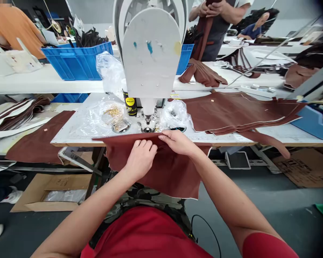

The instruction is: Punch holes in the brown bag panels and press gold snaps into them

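A brown leather piece (167, 172) hangs over the front edge of the work table (285, 138) and into my lap. My left hand (140, 157) has its fingers curled on the piece's upper edge. Just to its right, my right hand (177, 141) pinches the same edge. Both hands sit directly in front of the white press machine (150, 53), whose punch head (148, 120) stands a little beyond the leather's edge.
Plastic bags with small gold hardware (113, 113) lie left of the punch. A stack of brown leather pieces (231, 111) lies on the right. Blue crates (78, 61) stand on the rear bench. Other people work behind, one handling brown leather (204, 28). A blue tape dispenser (314, 120) stands far right.
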### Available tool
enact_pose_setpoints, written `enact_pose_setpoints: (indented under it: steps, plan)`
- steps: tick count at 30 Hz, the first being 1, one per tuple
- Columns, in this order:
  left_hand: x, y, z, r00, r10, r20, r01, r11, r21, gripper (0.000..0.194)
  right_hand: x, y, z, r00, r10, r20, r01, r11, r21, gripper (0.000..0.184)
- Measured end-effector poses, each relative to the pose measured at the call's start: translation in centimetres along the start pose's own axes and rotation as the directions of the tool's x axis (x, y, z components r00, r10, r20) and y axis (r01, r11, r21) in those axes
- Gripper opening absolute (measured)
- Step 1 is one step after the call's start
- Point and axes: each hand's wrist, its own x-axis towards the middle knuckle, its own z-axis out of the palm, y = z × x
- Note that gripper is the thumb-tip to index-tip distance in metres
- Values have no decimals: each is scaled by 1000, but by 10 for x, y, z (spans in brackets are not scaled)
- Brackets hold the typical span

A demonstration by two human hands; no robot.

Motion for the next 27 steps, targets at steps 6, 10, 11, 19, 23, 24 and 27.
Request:
enact_pose_setpoints:
  steps: [6, 10, 11, 19, 23, 24, 27]
  plan:
    - [-12, -3, -24, 997, 71, 9, -70, 996, -60, 32, 2, 11, 12, 998, 59, -38, -59, 998, -7, 25]
    - [9, -44, -25, 969, -241, 56, 246, 962, -119, 39, 8, 9, 18, 999, 29, -12, -29, 999, 26, 31]
    - [15, -56, -19, 957, -238, 169, 269, 943, -195, 27, 11, 9, 19, 999, 37, -6, -37, 999, 16, 31]
    - [42, -92, 20, 863, -412, 291, 503, 754, -423, 22, 51, 24, 27, 973, 211, -95, -218, 974, -68, 29]
    - [58, -95, 28, 818, -545, 185, 574, 751, -325, 20, 77, 33, 27, 956, 271, -112, -274, 962, -7, 26]
    - [62, -97, 30, 819, -552, 157, 571, 760, -309, 20, 82, 35, 26, 954, 270, -131, -272, 962, -1, 24]
    - [70, -102, 35, 832, -544, 112, 552, 791, -262, 22, 91, 37, 26, 948, 249, -199, -267, 961, -70, 24]
